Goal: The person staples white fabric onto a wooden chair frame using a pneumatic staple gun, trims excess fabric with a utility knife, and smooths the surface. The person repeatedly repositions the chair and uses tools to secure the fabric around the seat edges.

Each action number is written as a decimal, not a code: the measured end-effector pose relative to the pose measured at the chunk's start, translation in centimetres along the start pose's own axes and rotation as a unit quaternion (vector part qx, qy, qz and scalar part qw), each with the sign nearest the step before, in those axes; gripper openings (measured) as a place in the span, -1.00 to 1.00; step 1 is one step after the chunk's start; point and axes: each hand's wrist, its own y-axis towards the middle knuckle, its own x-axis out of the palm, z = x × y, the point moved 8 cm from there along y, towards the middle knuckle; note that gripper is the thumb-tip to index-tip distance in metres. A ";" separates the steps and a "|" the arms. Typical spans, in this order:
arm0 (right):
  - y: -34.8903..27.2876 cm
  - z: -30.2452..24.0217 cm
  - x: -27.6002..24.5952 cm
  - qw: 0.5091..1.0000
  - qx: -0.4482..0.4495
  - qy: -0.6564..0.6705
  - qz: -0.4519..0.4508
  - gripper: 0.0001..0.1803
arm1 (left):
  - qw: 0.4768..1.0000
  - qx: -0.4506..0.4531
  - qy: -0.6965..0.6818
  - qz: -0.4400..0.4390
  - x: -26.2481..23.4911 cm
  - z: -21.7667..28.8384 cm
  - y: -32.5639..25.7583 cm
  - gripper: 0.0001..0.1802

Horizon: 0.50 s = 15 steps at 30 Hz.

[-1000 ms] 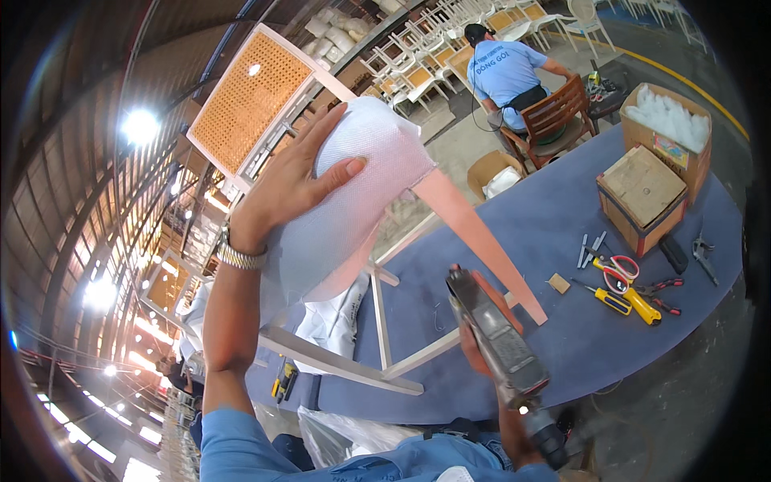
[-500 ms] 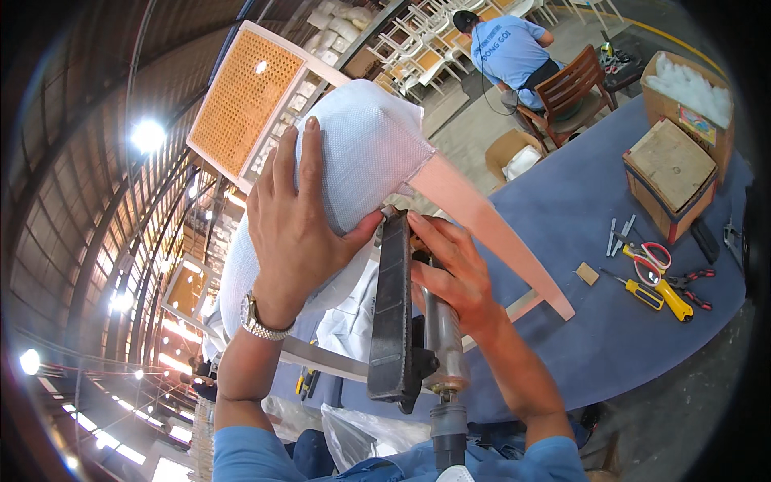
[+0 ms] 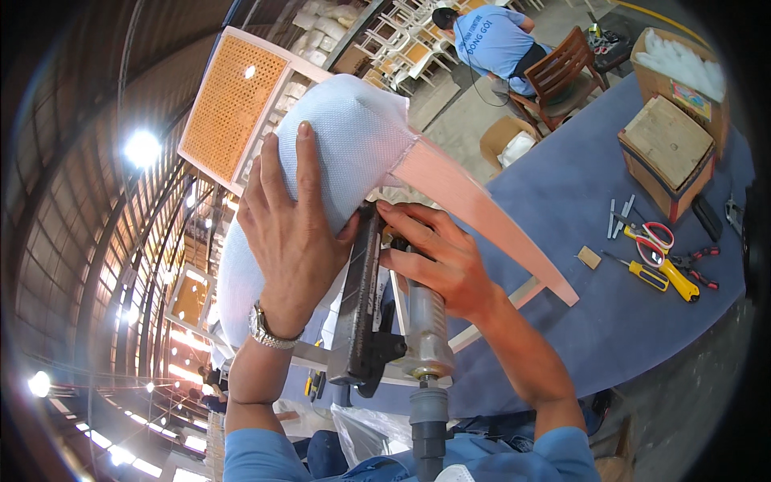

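Observation:
A chair lies tipped over on the table, its padded seat (image 3: pixel 345 120) covered in pale blue woven fabric. One bare wooden leg (image 3: pixel 490 213) slopes down to the right, and the cane backrest (image 3: pixel 233 104) rises at the far left. My left hand (image 3: pixel 293 229), with a watch on the wrist, lies with fingers spread on the fabric, its thumb beside the tool's nose. My right hand (image 3: pixel 446 261) is wrapped round a black and silver air staple gun (image 3: pixel 357 297). The gun's nose is up against the seat's underside; the exact contact spot is hidden.
On the blue-covered table (image 3: pixel 546 345) lie a screwdriver (image 3: pixel 646 275), red-handled scissors (image 3: pixel 658 235), pliers (image 3: pixel 697 265) and staple strips (image 3: pixel 621 217). Cardboard boxes (image 3: pixel 666 145) stand at the far right. An air hose (image 3: pixel 428 426) hangs from the gun. Beyond the table sits another person (image 3: pixel 498 48).
The staple gun and both hands have shifted slightly left in view, with the gun's nose nearer the seat edge. The whole scene has also moved a little as my head turned.

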 end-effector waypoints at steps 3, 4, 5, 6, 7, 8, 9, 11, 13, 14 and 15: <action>-0.1 0.0 0.1 1.000 -0.012 -0.001 0.007 -0.63 | 1.000 0.002 0.007 0.004 0.1 0.0 0.1 0.36; 0.1 0.0 0.0 1.000 -0.014 0.004 0.002 -0.64 | 1.000 0.003 0.008 0.007 0.3 0.0 0.0 0.35; 0.2 -0.1 0.1 1.000 -0.014 0.013 -0.002 -0.65 | 1.000 0.003 0.011 0.007 0.3 -0.1 -0.1 0.34; 0.2 -0.3 0.2 1.000 -0.014 0.023 -0.007 -0.66 | 1.000 0.014 0.009 0.010 0.3 0.0 -0.3 0.31; 0.2 -0.4 0.3 1.000 -0.015 0.019 -0.012 -0.66 | 1.000 0.024 0.008 0.013 0.2 0.2 -0.4 0.27; 0.3 -0.5 0.3 1.000 -0.019 0.013 -0.018 -0.66 | 0.999 0.033 0.005 0.019 0.0 0.3 -0.4 0.24; 0.4 -0.6 0.4 0.999 -0.023 0.008 -0.024 -0.66 | 0.999 0.043 0.001 0.023 -0.1 0.4 -0.4 0.18; 0.6 -1.0 0.6 0.999 -0.030 0.007 -0.035 -0.65 | 0.998 0.061 -0.008 0.030 -0.2 0.5 -0.6 0.07; 0.4 -1.5 1.1 0.998 -0.032 0.013 -0.043 -0.64 | 0.995 0.081 0.051 0.037 0.3 0.2 -1.0 -0.01; 0.2 -1.7 1.3 0.998 -0.033 0.014 -0.047 -0.64 | 0.992 0.090 0.076 0.043 0.5 0.3 -1.1 -0.05; 0.1 -1.8 1.4 0.998 -0.033 0.015 -0.050 -0.64 | 0.992 0.096 0.076 0.043 0.5 0.2 -1.2 -0.07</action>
